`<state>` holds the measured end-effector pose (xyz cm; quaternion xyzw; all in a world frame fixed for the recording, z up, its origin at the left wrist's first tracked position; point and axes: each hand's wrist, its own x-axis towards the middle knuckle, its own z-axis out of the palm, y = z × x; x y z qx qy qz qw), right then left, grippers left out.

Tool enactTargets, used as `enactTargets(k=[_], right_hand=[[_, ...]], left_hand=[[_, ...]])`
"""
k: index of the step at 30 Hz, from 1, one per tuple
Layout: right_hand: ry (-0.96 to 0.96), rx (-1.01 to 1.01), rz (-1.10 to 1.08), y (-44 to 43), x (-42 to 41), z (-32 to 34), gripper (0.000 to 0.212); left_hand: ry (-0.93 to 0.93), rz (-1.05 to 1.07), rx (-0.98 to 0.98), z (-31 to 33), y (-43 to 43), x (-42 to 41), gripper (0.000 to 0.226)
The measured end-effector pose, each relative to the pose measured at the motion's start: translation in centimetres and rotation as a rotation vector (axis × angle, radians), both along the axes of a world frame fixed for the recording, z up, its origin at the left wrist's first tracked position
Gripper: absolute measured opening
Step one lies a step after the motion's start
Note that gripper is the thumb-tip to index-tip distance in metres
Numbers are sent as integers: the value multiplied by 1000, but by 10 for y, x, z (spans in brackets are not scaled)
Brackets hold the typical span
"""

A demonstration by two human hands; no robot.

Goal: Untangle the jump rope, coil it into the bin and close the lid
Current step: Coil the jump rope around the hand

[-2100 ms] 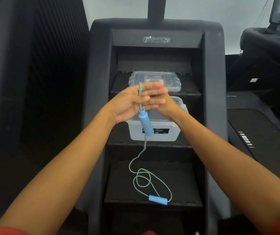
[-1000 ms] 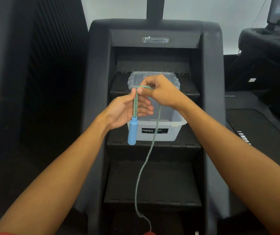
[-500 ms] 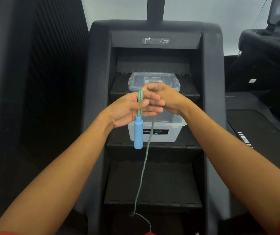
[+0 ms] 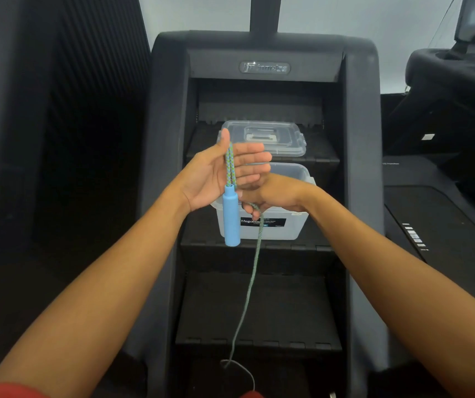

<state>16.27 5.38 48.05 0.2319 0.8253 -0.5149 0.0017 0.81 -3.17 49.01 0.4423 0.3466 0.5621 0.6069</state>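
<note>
Across the centre of the frame we see both forearms reaching in from the lower corners toward a black stepped machine [image 4: 262,305]. Our left hand [image 4: 216,176] is held up flat, palm toward the right of the frame, fingers straight and together, thumb pointing up. Two strands of the rope [image 4: 231,165] run down across that palm, side by side, and a blue handle [image 4: 232,218] hangs upright from their lower end, just left of centre. We cannot tell whether the thumb pins the strands or they are only looped over the hand.

Our right hand [image 4: 273,193] sits just below and right of the left, partly tucked behind its fingers, and is curled closed around the rope. From this hand one strand drops down the middle of the frame, past the lower steps, and ends in a small loop near the bottom edge; the other handle is out of sight.

Behind the hands, a translucent bin [image 4: 293,225] stands open on the middle step, with a dark label on its front. Its clear lid [image 4: 273,136] lies flat on the step above, toward the upper centre, apart from the bin.
</note>
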Motion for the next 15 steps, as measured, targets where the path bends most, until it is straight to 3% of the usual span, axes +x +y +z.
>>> enactTargets(k=[6,12,15], right_hand=[[-55,34,76,2,6,12,23],[-13,28,92,2,3,35,17],[6,116,75,2,2,48,30]], left_hand=[[-45,28,-44,-3,0,-8,94],[67,-34,-113,-8,-3,-4,101],[82,-76,-116,-10,-5,1,101]])
